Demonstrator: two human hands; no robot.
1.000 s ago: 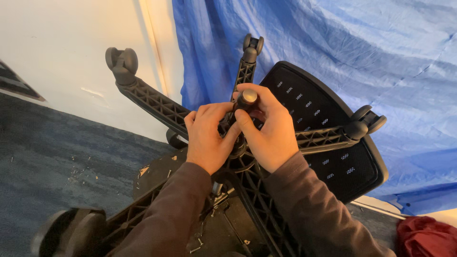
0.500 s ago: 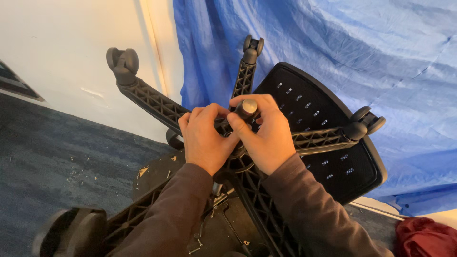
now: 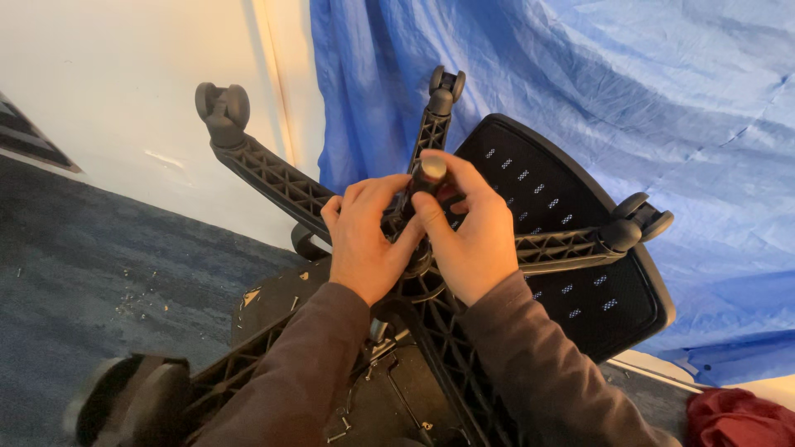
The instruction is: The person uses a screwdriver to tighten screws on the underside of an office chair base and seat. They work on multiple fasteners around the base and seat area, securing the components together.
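An office chair lies upturned, its black star-shaped base [image 3: 273, 178] pointing toward me with castor wheels [image 3: 222, 106] at the leg ends. A dark metal cylinder [image 3: 429, 172] sticks up out of the base's hub. My left hand [image 3: 364, 236] wraps the hub and the cylinder's lower part. My right hand [image 3: 470, 232] grips the cylinder from the right, thumb and fingers closed around its upper end. Both sleeves are dark brown. The hub itself is hidden under my hands.
The chair's black mesh back [image 3: 563, 223] lies behind the base against a blue sheet [image 3: 629, 91]. A white wall [image 3: 124, 91] stands at left above blue-grey carpet [image 3: 99, 273] with small debris. A blurred castor [image 3: 124, 406] sits near bottom left, and red cloth [image 3: 737, 418] lies bottom right.
My hands dipped slightly along the cylinder half a second ago and have come back up. The view has shifted a little; both hands stay closed on the cylinder.
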